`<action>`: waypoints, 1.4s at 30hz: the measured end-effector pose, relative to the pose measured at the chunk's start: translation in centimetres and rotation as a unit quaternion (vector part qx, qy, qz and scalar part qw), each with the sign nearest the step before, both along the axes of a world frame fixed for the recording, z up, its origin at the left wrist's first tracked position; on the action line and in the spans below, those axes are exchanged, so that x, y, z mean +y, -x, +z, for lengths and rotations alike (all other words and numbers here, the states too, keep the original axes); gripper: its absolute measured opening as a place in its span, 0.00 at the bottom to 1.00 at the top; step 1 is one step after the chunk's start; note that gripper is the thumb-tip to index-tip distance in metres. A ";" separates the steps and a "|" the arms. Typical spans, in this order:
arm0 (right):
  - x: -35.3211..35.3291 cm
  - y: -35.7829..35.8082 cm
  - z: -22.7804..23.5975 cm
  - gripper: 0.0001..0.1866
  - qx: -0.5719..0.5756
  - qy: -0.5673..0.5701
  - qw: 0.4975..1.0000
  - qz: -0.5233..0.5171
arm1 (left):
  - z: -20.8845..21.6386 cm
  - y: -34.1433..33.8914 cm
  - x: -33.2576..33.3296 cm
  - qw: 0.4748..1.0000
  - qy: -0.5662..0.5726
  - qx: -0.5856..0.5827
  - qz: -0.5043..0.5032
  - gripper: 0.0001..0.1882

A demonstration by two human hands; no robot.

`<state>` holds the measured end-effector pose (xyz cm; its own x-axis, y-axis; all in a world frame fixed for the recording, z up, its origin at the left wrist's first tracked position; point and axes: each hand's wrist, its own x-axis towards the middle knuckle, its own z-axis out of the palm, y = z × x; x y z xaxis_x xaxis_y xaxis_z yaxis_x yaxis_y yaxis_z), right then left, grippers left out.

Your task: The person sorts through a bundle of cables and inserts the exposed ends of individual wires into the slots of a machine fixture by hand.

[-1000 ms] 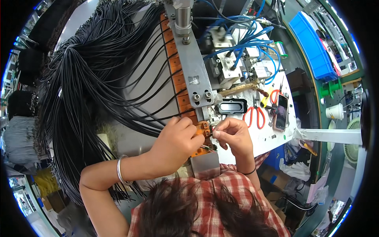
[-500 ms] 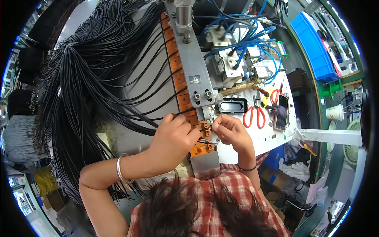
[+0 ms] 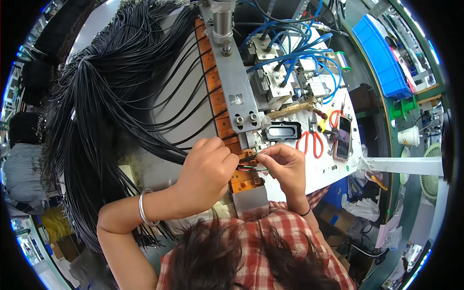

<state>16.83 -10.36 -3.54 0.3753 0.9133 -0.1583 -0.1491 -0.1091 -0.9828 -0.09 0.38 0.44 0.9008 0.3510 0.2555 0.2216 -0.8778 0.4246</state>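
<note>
My left hand (image 3: 209, 164) is closed in a grip over the near part of the orange slotted strip (image 3: 223, 126), with a black cable (image 3: 249, 158) coming out from under its fingers. At the tip of that cable, thumb and forefinger of my right hand (image 3: 286, 166) are pinched together. Just below, thin coloured wires (image 3: 247, 168), red, green and black among them, stick out past my left fingers. Several other black cables lie across the strip further along it. My left palm and whatever sits beneath it are hidden.
A large bundle of black cables (image 3: 92, 92) fills the left. A metal plate with a cylinder (image 3: 234, 87) overhangs the strip. To the right are blue air tubes (image 3: 309, 55), a black oblong tray (image 3: 282, 131), red-handled scissors (image 3: 316, 145), a phone (image 3: 343, 137) and a blue bin (image 3: 382, 58).
My left hand has shifted slightly left and down. My right fingers have come onto the tip of the black cable, and more of the coloured wires shows. The whole view has shifted a little.
</note>
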 end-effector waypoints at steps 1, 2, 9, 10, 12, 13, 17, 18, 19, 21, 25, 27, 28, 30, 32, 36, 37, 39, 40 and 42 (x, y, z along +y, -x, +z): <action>0.0 0.0 0.1 0.03 0.008 0.006 1.000 -0.001 | 0.0 0.0 0.0 1.000 -0.001 -0.003 -0.005 0.10; 0.0 0.0 0.1 0.03 0.016 0.011 1.000 -0.002 | 0.0 0.0 0.1 1.000 -0.002 -0.006 -0.011 0.08; -0.1 -1.3 0.1 0.03 0.202 0.008 0.974 0.104 | 0.2 -0.3 0.2 0.999 0.010 -0.027 -0.027 0.08; -0.2 -1.5 0.1 0.03 0.253 0.011 0.954 0.159 | 0.2 -0.3 0.2 0.999 0.013 -0.031 -0.038 0.09; -0.2 -1.3 0.2 0.03 0.221 0.011 0.966 0.137 | 0.1 -0.2 0.2 0.999 0.011 -0.022 -0.034 0.09; -0.2 -1.2 0.2 0.02 0.187 0.011 0.976 0.115 | 0.1 -0.1 0.2 0.999 0.008 -0.014 -0.030 0.09; -0.3 -1.3 -0.5 0.03 0.139 0.003 0.988 0.072 | -0.4 -0.4 -0.1 0.999 0.003 -0.015 -0.032 0.09; -0.3 -1.3 -0.8 0.03 0.133 -0.001 0.989 0.061 | -0.6 -0.5 -0.2 0.999 0.002 -0.019 -0.036 0.09; -0.3 -1.4 -0.9 0.03 0.133 0.000 0.989 0.063 | -0.7 -0.4 -0.1 0.999 0.003 -0.019 -0.034 0.09; -0.2 -1.4 -1.2 0.03 0.078 0.016 0.995 0.056 | -0.9 -0.3 0.0 0.998 -0.008 -0.018 -0.067 0.10; 0.1 -1.5 -2.4 0.04 0.062 0.050 0.995 0.051 | -0.8 -0.4 0.3 0.998 -0.028 -0.022 -0.049 0.09; 0.1 -1.7 -2.7 0.05 0.068 0.064 0.994 0.050 | -0.8 -0.5 0.3 0.999 -0.034 -0.024 -0.033 0.08; 0.1 -1.9 -2.6 0.05 0.089 0.071 0.990 0.079 | -0.7 -0.3 0.1 0.999 -0.018 -0.002 -0.027 0.08; 0.2 -2.3 -2.5 0.06 0.131 0.083 0.979 0.135 | -0.5 0.0 -0.2 0.999 0.014 0.042 -0.016 0.09; 0.3 -2.5 -2.3 0.06 0.134 0.103 0.977 0.134 | -0.7 0.0 -0.3 0.999 -0.006 0.045 -0.021 0.09; 0.0 -2.2 -2.1 0.05 0.074 0.115 0.986 0.094 | -0.9 0.0 -0.2 0.998 -0.045 0.048 -0.024 0.08; -0.2 -1.8 -1.9 0.05 0.009 0.089 0.994 0.056 | -0.7 -0.1 -0.2 0.998 -0.043 0.045 -0.016 0.08; 0.1 -1.1 -1.2 0.05 -0.055 0.059 0.997 0.021 | -0.6 -0.1 -0.1 0.998 -0.044 0.043 -0.006 0.09; 0.2 -0.8 -0.4 0.05 -0.086 0.017 0.994 0.058 | -0.8 -0.1 -0.2 0.999 -0.026 0.016 -0.009 0.08; 0.4 -0.3 0.5 0.05 -0.145 -0.066 0.978 0.132 | -1.0 -0.1 -0.4 0.999 0.010 -0.038 -0.015 0.06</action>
